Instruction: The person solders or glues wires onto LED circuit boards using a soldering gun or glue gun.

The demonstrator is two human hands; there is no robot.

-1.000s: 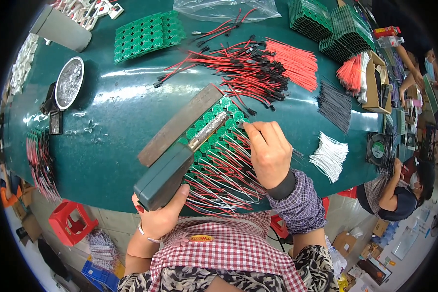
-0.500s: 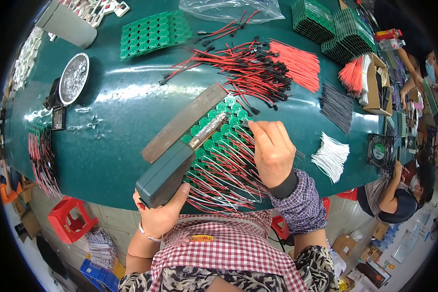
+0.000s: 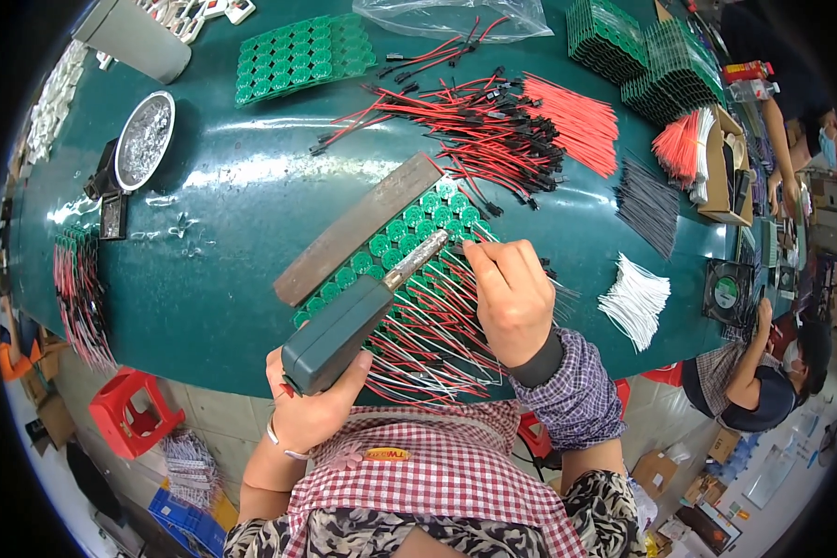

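Observation:
A dark green soldering iron [image 3: 339, 330] with a thick gun-like body is in my left hand [image 3: 314, 414], whose fingers wrap its rear end. The silvery tip points away to the right, over a panel of round green circuit boards [image 3: 395, 230]. Close beside the tip, my right hand [image 3: 516, 302] pinches a thin wire; dark strands stick out past its far side. Red, white and black wires [image 3: 437, 339] hang off the panel toward me. Along the panel's left edge lies a dark flat bar [image 3: 358, 231].
Red-black connector leads [image 3: 502, 126], red wires [image 3: 572, 121], black wires [image 3: 646, 205] and white wires [image 3: 635, 302] lie beyond and to the right. Green panels are stacked [image 3: 604, 42] at the back. A round metal dish [image 3: 145, 139] stands left. A co-worker [image 3: 763, 372] sits at right.
The soldering iron has shifted right, its tip now nearer me and closer to my right fingers. My right hand has moved slightly left and toward me, still pinching.

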